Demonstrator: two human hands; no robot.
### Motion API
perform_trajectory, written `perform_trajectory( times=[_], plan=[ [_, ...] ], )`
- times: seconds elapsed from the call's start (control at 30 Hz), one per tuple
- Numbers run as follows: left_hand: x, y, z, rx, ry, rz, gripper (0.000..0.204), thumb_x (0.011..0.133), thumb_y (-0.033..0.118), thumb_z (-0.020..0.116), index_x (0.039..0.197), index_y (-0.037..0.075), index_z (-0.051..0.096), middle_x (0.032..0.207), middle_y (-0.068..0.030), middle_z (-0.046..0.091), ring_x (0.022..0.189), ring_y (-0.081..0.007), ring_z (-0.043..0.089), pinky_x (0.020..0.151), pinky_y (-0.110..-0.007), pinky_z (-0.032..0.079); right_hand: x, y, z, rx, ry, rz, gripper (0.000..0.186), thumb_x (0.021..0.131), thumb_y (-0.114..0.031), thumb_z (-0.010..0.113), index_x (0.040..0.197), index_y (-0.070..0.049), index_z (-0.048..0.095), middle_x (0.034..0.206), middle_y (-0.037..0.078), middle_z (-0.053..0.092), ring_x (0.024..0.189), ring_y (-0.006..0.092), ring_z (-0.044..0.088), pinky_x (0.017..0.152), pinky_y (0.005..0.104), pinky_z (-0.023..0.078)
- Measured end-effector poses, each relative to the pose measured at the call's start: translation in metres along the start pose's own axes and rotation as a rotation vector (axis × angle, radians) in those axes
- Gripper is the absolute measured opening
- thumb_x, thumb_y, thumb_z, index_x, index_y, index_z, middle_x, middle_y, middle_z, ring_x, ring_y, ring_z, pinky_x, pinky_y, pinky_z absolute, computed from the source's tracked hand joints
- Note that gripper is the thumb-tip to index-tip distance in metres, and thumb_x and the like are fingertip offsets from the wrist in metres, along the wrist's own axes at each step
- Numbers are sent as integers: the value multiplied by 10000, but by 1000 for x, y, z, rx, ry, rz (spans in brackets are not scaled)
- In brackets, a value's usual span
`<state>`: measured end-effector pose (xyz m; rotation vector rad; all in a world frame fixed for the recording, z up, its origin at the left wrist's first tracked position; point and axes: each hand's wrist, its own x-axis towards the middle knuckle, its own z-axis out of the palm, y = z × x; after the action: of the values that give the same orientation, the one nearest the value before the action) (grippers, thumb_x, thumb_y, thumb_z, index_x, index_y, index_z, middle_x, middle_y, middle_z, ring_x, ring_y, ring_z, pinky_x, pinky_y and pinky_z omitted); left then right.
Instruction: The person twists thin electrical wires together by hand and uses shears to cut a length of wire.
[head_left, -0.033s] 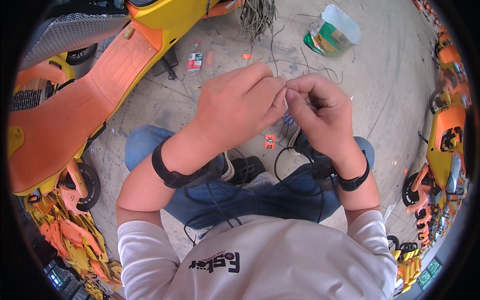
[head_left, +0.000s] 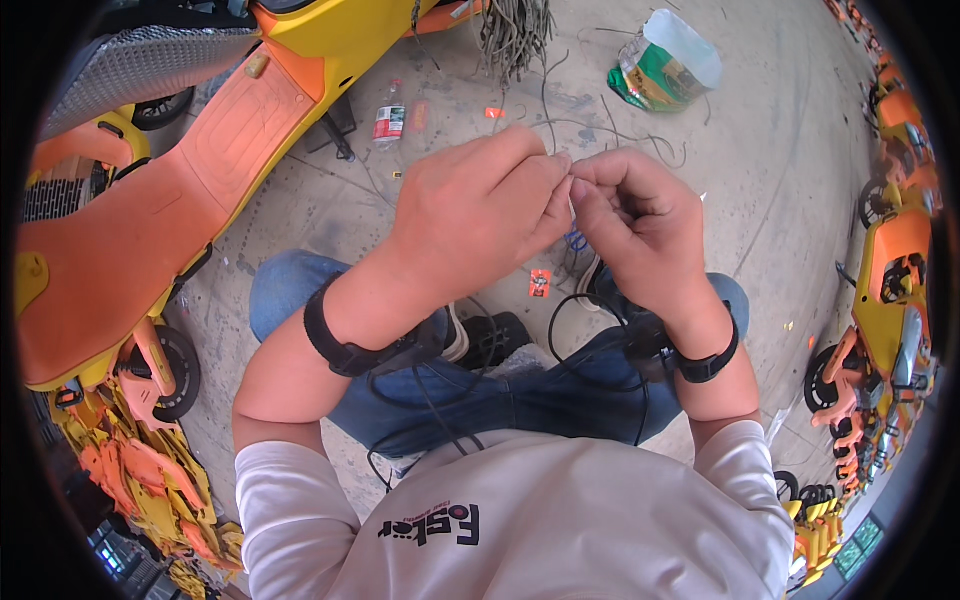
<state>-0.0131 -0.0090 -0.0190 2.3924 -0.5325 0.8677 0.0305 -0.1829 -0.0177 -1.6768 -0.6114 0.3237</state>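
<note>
My left hand [head_left: 480,200] is closed, its thumb and fingers pinched together at the tips. My right hand [head_left: 640,215] is also closed, its thumb and forefinger pinching right against the left fingertips. Whatever sits between them is too small and hidden to name. A thin grey cable [head_left: 546,95] runs down from a hanging bundle of grey cables [head_left: 512,35] and passes behind the fingertips; I cannot tell if they hold it. Beneath the hands, a small blue coil [head_left: 576,240] shows partly. An orange card [head_left: 540,283] lies on the floor between my knees.
An orange and yellow scooter body [head_left: 190,190] stands close at my left, above a pile of orange and yellow panels [head_left: 150,460]. A clear bottle [head_left: 390,118] and a green and white bag [head_left: 665,65] stand ahead. More scooters [head_left: 890,270] line the right.
</note>
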Motion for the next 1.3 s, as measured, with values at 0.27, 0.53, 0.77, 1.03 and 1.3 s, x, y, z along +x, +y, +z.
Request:
perform_trajectory(
  times=[0.27, 0.53, 0.77, 1.03, 1.3],
  plan=[
    [0, 2, 2, 159, -10, 60, 139, 695, 83, 707, 800, 69, 618, 699, -31, 559, 531, -197, 553, 468, -285, 448, -1, -2, 5, 106, 16, 67, 61, 869, 3, 588, 926, 14, 607, 778, -11, 629, 634, -9, 486, 548, 162, 409],
    [-1, 0, 4, 94, 43, 46, 127, 686, 48, 700, 777, 56, 611, 674, -36, 563, 501, -185, 545, 466, -280, 456, 0, -6, 4, 223, -9, 179, 50, 875, -5, 592, 914, 14, 616, 780, -13, 629, 635, -13, 493, 550, 153, 410],
    [-1, 1, -2, -154, 96, -57, 82, 712, -8, 672, 762, 27, 618, 693, -62, 597, 473, -134, 533, 462, -251, 445, -4, -15, 1, 192, -42, 159, 46, 872, -5, 590, 901, 10, 623, 729, -35, 605, 612, -18, 489, 522, 155, 403],
    [1, -6, -12, -394, -62, -184, 107, 756, -1, 680, 862, 3, 665, 768, -81, 628, 602, -117, 572, 534, -209, 456, -3, -16, 1, 225, -10, 109, 49, 866, -2, 598, 908, 9, 622, 717, -35, 596, 616, -13, 491, 533, 162, 409],
    [0, -7, -6, -144, 2, 13, 155, 740, 31, 709, 886, 24, 656, 793, -75, 625, 569, -158, 592, 521, -254, 488, -1, -8, -2, -63, 28, -13, 43, 840, -13, 625, 879, 1, 612, 653, -16, 578, 576, 4, 493, 507, 176, 408]
  ],
)
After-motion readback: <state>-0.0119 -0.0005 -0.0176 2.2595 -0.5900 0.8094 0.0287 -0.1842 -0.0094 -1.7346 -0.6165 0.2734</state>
